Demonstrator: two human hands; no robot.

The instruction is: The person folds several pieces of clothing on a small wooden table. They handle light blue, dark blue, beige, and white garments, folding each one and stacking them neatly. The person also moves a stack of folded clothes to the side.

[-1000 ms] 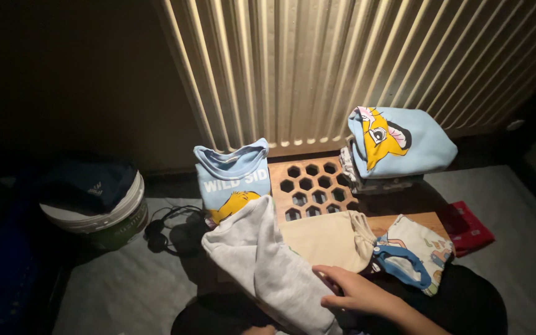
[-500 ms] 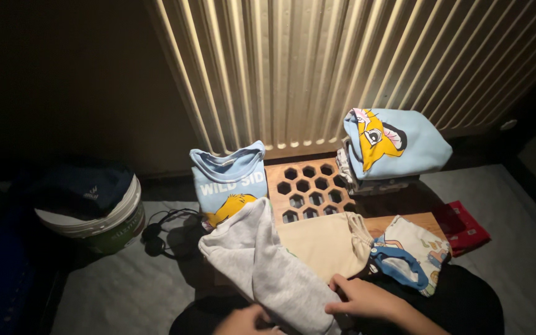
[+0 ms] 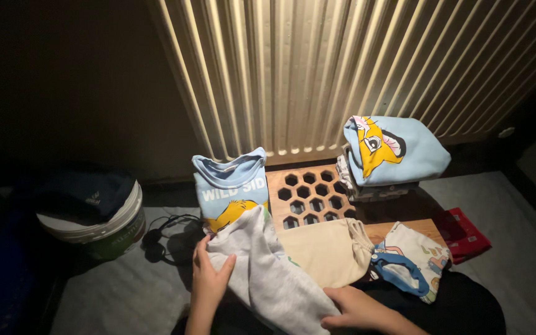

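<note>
Left hand (image 3: 209, 279) gripped the grey sweatshirt (image 3: 265, 273) at its 9 o'clock edge, thumb over the cloth, fingers curled under. Right hand (image 3: 358, 308) lay flat with fingers together on the sweatshirt's 5 o'clock end. Sweatshirt lay diagonally across the cream garment (image 3: 327, 251) (partly covering it), with the blue printed shirt (image 3: 231, 192) at its 12 o'clock and the honeycomb wooden board (image 3: 308, 192) at 1 o'clock.

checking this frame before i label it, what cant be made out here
Head view only:
- Left hand: grips the grey fleece garment; wrist cut by bottom edge.
- Right hand: fingertips under the grey fabric.
- Folded beige cloth: near part covered by the grey garment.
- White plastic bucket: contents hidden by a dark cloth on top.
- Left side: too dark.
</note>
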